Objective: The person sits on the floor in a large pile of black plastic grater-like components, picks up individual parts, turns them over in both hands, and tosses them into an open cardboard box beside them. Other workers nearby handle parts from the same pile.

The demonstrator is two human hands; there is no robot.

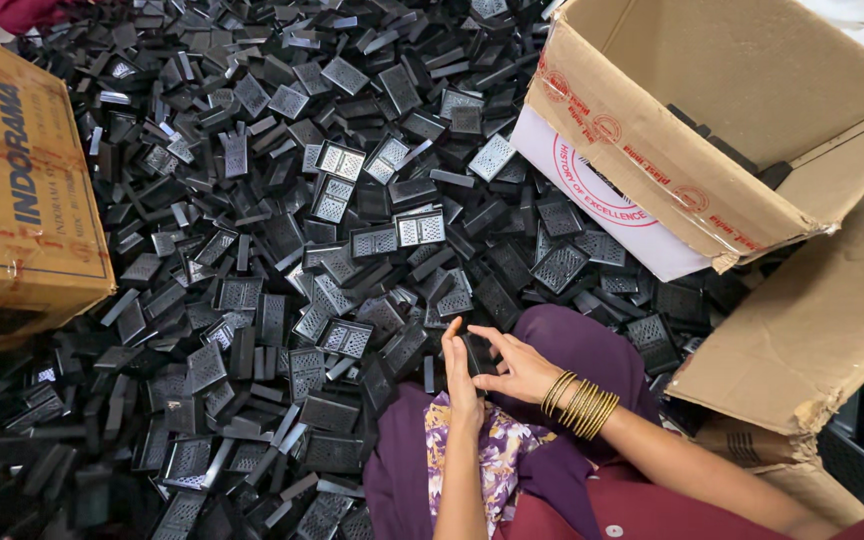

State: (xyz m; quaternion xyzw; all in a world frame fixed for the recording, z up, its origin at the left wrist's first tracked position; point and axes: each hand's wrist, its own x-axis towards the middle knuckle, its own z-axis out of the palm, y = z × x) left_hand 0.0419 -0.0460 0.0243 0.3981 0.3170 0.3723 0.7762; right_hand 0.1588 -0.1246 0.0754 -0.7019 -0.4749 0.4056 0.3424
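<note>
Low in the frame's centre I see my left hand [460, 372] and right hand [518, 368] brought together, both clamped on one black plastic piece [478, 354] over my lap. Around them spreads a heap of black grille pieces [292, 230]. At upper right an open cardboard box [652, 150] tilts, a few black pieces showing inside. At the left edge sits a closed carton [17, 190].

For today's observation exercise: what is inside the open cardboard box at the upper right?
Inside the open cardboard box, a few black grid-patterned plastic pieces show in the lower corner; mostly bare cardboard wall is visible. The near wall and its flap hide the bottom, so how many it holds cannot be seen.
</note>
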